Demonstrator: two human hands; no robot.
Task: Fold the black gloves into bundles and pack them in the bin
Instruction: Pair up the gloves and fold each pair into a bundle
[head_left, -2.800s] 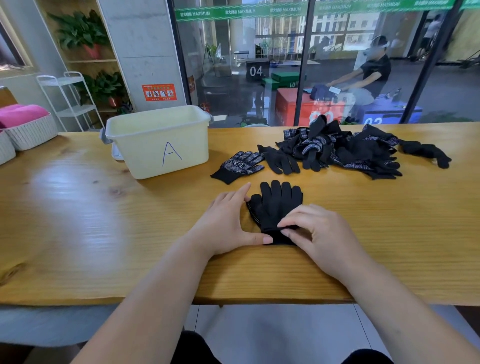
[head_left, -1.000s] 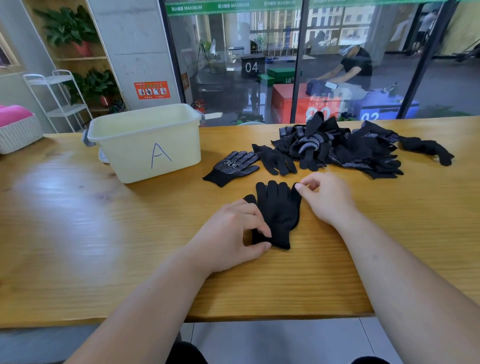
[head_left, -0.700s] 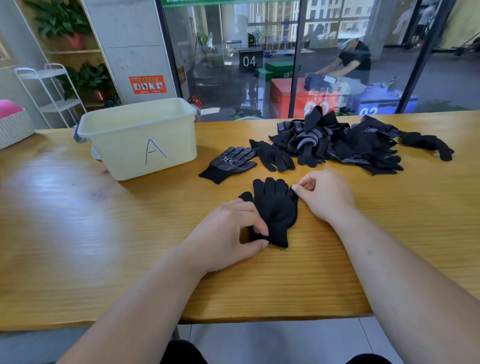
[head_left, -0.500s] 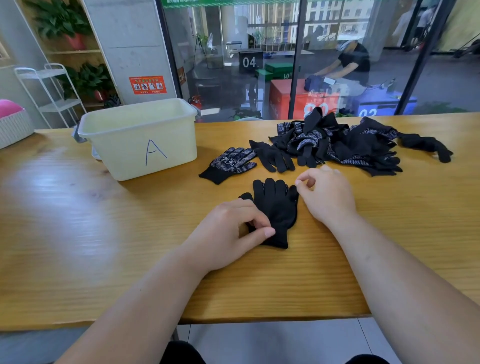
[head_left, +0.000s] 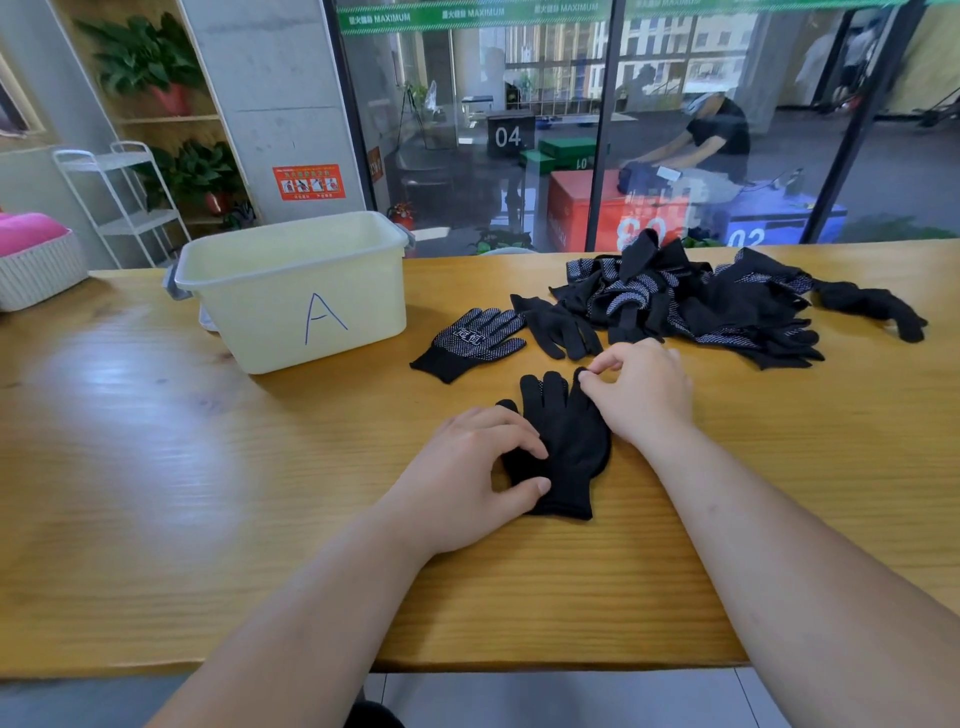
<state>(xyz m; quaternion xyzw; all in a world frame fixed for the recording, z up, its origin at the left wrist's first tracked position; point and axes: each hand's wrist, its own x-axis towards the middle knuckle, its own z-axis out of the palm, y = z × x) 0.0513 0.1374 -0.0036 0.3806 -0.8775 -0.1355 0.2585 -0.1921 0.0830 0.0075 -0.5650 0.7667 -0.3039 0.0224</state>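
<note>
A pair of black gloves (head_left: 571, 441) lies flat and stacked on the wooden table (head_left: 156, 467), fingers pointing away from me. My left hand (head_left: 467, 478) pinches the pair's left edge near the cuff between thumb and fingers. My right hand (head_left: 639, 395) pinches the glove fingertips at the far right of the pair. A pale yellow bin (head_left: 296, 291) marked "A" stands at the back left, nothing visible inside from here. A heap of black gloves (head_left: 691, 306) lies at the back right, with a dotted glove (head_left: 472, 343) and a plain glove (head_left: 558, 327) lying loose beside it.
A single black glove (head_left: 872, 306) trails off the heap's right end. A white woven basket (head_left: 36, 265) with pink cloth sits at the far left table edge. Behind the table runs a glass wall. Bare wood stretches left of my hands.
My right hand went from the cuff up to the glove fingertips and now pinches them. My left hand curled from flat pressing into a pinch on the left edge.
</note>
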